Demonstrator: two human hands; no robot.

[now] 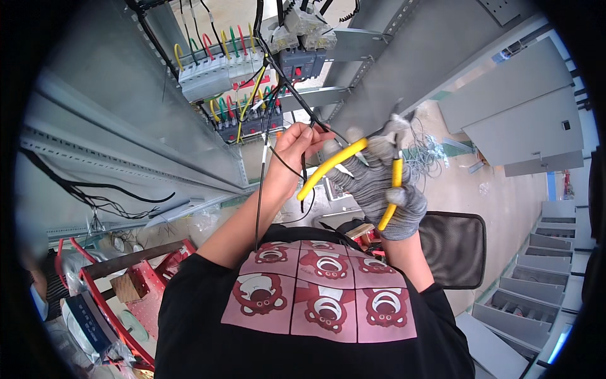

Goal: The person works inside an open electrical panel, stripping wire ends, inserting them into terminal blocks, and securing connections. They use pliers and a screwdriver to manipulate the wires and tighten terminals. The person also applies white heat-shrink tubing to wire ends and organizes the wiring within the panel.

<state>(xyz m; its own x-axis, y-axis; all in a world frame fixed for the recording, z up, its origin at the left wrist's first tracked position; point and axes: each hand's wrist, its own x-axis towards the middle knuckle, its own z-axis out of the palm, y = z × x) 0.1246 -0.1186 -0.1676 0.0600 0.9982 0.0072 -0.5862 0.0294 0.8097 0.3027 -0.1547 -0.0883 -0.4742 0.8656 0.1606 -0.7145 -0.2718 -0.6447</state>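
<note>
My bare left hand (290,155) pinches a black wire (311,121) between thumb and fingertips, below the point where a black wire bundle (291,90) comes down from the cabinet. Loose black wires (261,183) hang past that wrist. On my right hand (372,186) is a grey knitted glove with paler fingertips. It grips pliers by their yellow handles (332,165), which are spread wide apart. The pliers' head points up and away, and its jaws are blurred, so their exact kind is unclear. Right hand and pliers are just beside the left fingertips.
Breakers (224,74) with coloured wires and a dark breaker (302,63) sit on cabinet rails ahead. Metal cabinet walls (120,95) flank me. A red metal frame (142,297) stands lower left, a black mesh chair back (453,249) at right. Tangled wire (424,155) lies on the floor.
</note>
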